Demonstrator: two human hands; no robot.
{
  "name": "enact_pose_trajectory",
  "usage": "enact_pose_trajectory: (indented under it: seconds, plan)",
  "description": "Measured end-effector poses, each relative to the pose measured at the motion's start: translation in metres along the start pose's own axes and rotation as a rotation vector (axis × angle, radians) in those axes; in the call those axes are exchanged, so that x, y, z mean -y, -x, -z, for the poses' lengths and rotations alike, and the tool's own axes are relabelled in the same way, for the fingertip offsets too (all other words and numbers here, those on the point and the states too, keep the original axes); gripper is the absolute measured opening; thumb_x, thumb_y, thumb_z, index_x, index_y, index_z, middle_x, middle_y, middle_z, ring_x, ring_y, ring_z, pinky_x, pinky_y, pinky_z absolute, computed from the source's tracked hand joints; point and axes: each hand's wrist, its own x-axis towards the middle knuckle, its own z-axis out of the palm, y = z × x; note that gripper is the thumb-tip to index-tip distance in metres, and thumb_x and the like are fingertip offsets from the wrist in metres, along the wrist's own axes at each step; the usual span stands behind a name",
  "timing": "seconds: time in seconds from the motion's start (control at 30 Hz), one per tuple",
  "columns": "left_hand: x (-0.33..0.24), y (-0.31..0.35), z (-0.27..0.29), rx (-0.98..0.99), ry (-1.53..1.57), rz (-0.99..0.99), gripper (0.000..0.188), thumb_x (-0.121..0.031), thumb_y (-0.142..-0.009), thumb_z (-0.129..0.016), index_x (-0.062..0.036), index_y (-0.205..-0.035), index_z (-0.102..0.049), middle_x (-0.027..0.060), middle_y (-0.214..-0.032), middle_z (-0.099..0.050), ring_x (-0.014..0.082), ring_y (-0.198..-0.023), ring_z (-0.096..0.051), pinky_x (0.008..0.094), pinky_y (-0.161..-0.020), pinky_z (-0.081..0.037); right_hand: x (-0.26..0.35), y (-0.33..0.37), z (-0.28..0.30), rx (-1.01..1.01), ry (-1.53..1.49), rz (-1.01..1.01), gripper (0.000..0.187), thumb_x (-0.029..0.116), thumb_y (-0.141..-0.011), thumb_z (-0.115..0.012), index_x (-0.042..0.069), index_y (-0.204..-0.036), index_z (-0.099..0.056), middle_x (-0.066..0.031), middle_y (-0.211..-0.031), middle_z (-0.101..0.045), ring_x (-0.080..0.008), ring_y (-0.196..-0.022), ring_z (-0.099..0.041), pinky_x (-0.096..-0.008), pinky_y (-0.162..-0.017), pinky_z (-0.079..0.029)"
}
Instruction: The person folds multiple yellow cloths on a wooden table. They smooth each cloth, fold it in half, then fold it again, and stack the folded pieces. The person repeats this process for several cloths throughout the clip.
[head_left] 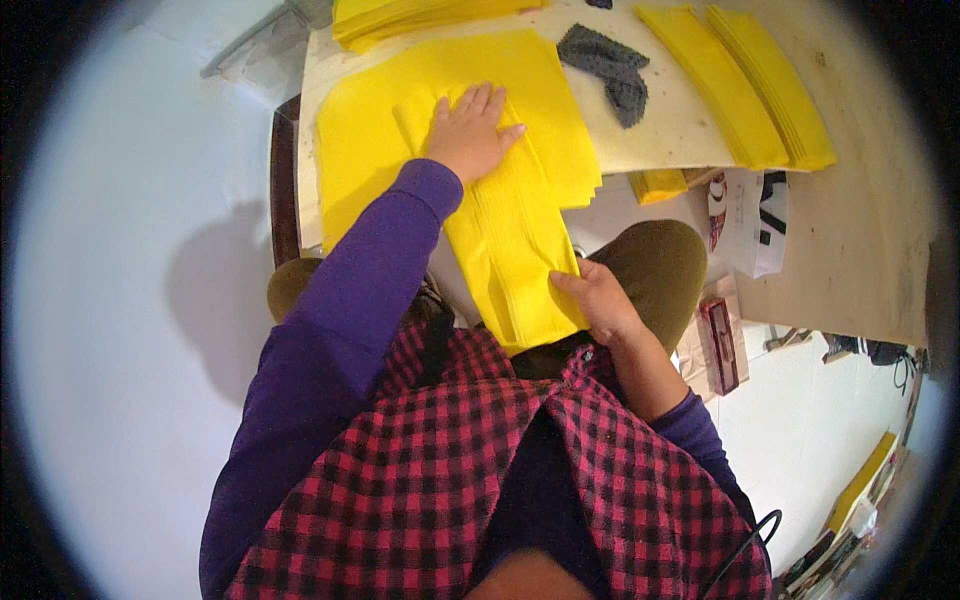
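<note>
A long folded piece of yellow fabric (512, 235) lies partly on the table and hangs over its near edge toward my lap. My left hand (470, 132) rests flat on its far part, fingers stretched out. At the near right edge, my right hand (597, 298) grips the folded fabric, thumb on top and fingers hidden beneath. Under the folded piece spreads a wide stack of yellow fabric sheets (365, 125), its layered edges showing at the right.
Folded yellow bundles (735, 90) lie at the table's right, and another yellow stack (410, 22) at the far edge. Dark grey cloth scraps (607, 65) sit between them. A white printed bag (757, 225) hangs below the right side. A red box (720, 345) is lower right.
</note>
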Motion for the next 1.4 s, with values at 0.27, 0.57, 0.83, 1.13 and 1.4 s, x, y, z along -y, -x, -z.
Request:
enact_pose_trajectory:
  seconds: [0.27, 0.57, 0.83, 1.13, 1.4]
  plan:
    - [0.001, -0.003, 0.002, 0.049, 0.008, 0.012, 0.067, -0.051, -0.095, -0.036, -0.0087, -0.146, -0.027, 0.0122, -0.152, -0.027, 0.0256, -0.141, -0.024, 0.0547, -0.111, -0.019, -0.004, 0.008, 0.005, 0.064, -0.111, -0.013, 0.024, 0.010, -0.094, -0.055, -0.004, -0.113, -0.059, -0.0095, -0.100, -0.068, -0.0177, -0.084, -0.067, -0.0302, -0.079, -0.053]
    - [0.000, -0.007, 0.011, 0.154, 0.015, 0.030, 0.086, -0.068, -0.087, -0.038, -0.0097, -0.148, -0.023, 0.0134, -0.154, -0.022, 0.0258, -0.143, -0.020, 0.0544, -0.112, -0.015, -0.007, 0.009, 0.006, 0.019, -0.067, 0.010, 0.021, 0.011, -0.094, -0.055, -0.004, -0.109, -0.060, -0.0098, -0.098, -0.068, -0.0174, -0.082, -0.067, -0.0297, -0.077, -0.053]
    - [0.000, -0.008, 0.010, 0.146, 0.016, 0.027, 0.090, -0.071, -0.085, -0.040, -0.0091, -0.148, -0.023, 0.0133, -0.154, -0.022, 0.0259, -0.143, -0.020, 0.0541, -0.112, -0.015, -0.008, 0.009, 0.005, -0.006, -0.060, 0.003, 0.021, 0.011, -0.095, -0.054, -0.003, -0.109, -0.060, -0.0096, -0.098, -0.068, -0.0178, -0.081, -0.067, -0.0293, -0.077, -0.053]
    - [0.013, -0.012, -0.002, -0.042, 0.080, -0.024, 0.057, -0.043, -0.092, -0.046, -0.0115, -0.139, -0.039, 0.0093, -0.144, -0.039, 0.0232, -0.133, -0.037, 0.0501, -0.106, -0.029, -0.006, 0.011, 0.005, 0.004, -0.041, -0.010, 0.020, 0.011, -0.094, -0.055, -0.003, -0.108, -0.060, -0.0086, -0.097, -0.068, -0.0166, -0.081, -0.067, -0.0290, -0.077, -0.053]
    - [0.029, -0.039, 0.014, -0.065, 0.113, -0.023, 0.029, -0.025, -0.085, -0.057, -0.0130, -0.111, -0.065, 0.0063, -0.108, -0.066, 0.0280, -0.102, -0.060, 0.0462, -0.085, -0.046, -0.011, 0.015, 0.007, 0.042, -0.126, 0.019, 0.025, 0.009, -0.095, -0.053, -0.006, -0.114, -0.058, -0.0115, -0.100, -0.067, -0.0177, -0.081, -0.067, -0.0290, -0.077, -0.053]
